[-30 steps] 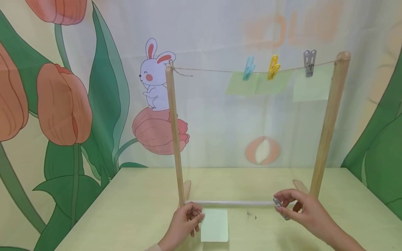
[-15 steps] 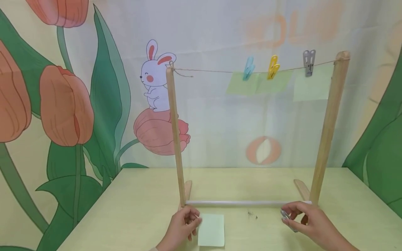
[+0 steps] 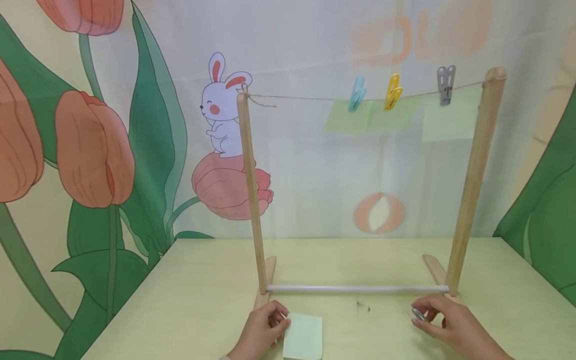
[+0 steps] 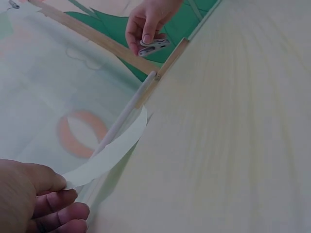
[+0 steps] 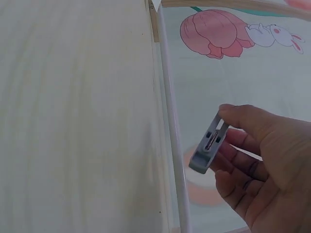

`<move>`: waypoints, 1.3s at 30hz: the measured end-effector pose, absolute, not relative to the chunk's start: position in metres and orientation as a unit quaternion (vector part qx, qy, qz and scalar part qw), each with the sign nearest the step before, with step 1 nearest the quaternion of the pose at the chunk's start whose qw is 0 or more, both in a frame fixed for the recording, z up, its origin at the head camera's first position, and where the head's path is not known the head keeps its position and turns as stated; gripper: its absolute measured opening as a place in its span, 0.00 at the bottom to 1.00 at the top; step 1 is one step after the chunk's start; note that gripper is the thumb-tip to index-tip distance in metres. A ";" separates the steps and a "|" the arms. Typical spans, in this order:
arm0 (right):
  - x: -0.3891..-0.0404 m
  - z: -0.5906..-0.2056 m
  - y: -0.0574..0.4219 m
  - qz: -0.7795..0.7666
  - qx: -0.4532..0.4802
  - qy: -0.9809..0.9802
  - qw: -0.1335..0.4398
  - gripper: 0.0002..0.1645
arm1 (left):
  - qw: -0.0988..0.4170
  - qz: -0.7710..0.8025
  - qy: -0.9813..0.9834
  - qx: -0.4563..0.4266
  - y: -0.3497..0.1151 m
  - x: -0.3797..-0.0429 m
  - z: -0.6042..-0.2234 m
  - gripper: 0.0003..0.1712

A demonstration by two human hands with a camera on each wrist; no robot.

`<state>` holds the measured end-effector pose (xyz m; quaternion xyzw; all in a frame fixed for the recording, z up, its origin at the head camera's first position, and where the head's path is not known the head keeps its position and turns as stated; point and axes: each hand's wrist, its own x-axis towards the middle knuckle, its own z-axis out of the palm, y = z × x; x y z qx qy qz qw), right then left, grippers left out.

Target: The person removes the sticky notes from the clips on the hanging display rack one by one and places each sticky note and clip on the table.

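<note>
Between thumb and finger, my left hand [image 3: 262,329] pinches the edge of a pale green square of paper [image 3: 303,336], low in front of the wooden frame's left foot. In the left wrist view the paper [image 4: 114,154] curves out over the table. My right hand [image 3: 454,325] holds a grey clothespin [image 3: 419,314] by its end, near the frame's right foot. Up close in the right wrist view, the clothespin [image 5: 210,145] shows its metal spring. Three green papers hang from the string above, under a blue clothespin [image 3: 357,95], a yellow clothespin [image 3: 393,93] and another grey clothespin [image 3: 445,86].
The frame has a left wooden post [image 3: 253,195], a right wooden post [image 3: 477,185] and a white rod [image 3: 357,289] across its base. A thin string [image 3: 297,97] joins the post tops. Behind the table [image 3: 189,300] hangs a printed backdrop [image 3: 315,200].
My left hand and its paper have sunk slightly toward the table's near edge. My right hand, still holding the grey clothespin, has shifted right and down, away from the paper.
</note>
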<state>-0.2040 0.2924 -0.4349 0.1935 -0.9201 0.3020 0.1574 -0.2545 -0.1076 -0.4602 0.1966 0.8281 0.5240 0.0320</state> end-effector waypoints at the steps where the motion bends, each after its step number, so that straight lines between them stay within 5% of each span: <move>1: -0.204 -0.437 0.293 0.293 0.199 -0.921 0.163 0.10 | 0.028 0.520 0.831 0.195 -0.108 -0.254 -0.462 0.07; 10: -0.206 -0.450 0.298 0.234 0.221 -0.920 0.225 0.15 | -0.016 0.494 0.853 0.168 -0.106 -0.254 -0.466 0.03; 26: -0.205 -0.455 0.301 0.221 0.177 -0.954 0.099 0.13 | -0.047 0.468 0.871 0.140 -0.102 -0.254 -0.467 0.04; 39: -0.206 -0.455 0.302 0.222 0.166 -0.959 0.060 0.14 | -0.037 0.465 0.874 0.132 -0.102 -0.253 -0.465 0.06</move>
